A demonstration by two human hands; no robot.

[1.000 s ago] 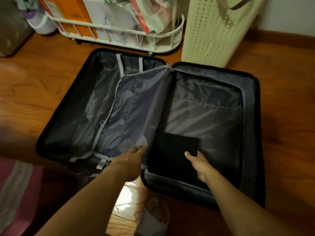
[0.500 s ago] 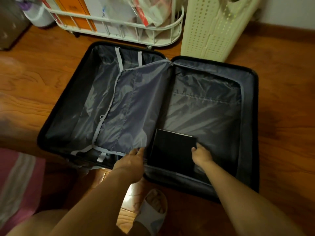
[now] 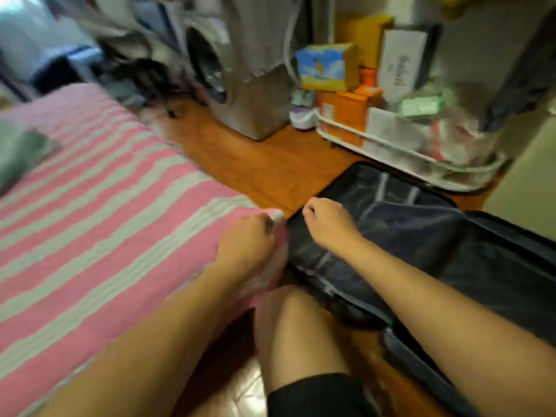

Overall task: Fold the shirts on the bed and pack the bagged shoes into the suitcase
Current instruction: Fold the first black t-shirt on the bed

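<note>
From the head camera, blurred by a turn of the head, the bed [image 3: 99, 212] with its pink and grey striped cover fills the left, and the open suitcase [image 3: 451, 245] lies on the wooden floor [image 3: 270, 164] at the right, its near left corner just beside the corner of the bed.

The left hand [image 3: 245, 240] sits at that corner of the bed, fingers curled under; it may be resting on the cover or gripping its edge, and the blur does not let me say which. The right hand [image 3: 329, 221] hangs above the left half of the suitcase, near its far left edge, clenched loosely with nothing visible inside it.

The dark lining shows in the suitcase, but no shoe bag can be made out in the part that is visible. At the far left edge of the bed lies a greenish bundle [image 3: 21, 152], possibly a shirt, though it is too smeared to be sure. A bare knee [image 3: 288, 326] rises between the arms at the bottom.

Behind stand a washing machine [image 3: 237, 82] and a white rack [image 3: 400, 145] stacked with boxes.

The risks from here, as I judge them: the bundle lies well away from both hands, so reaching across while crouched could drag the cover and rumple whatever lies on it. The suitcase sits close to the knee, and a shift of weight could knock its rim or tip the lid half.
</note>
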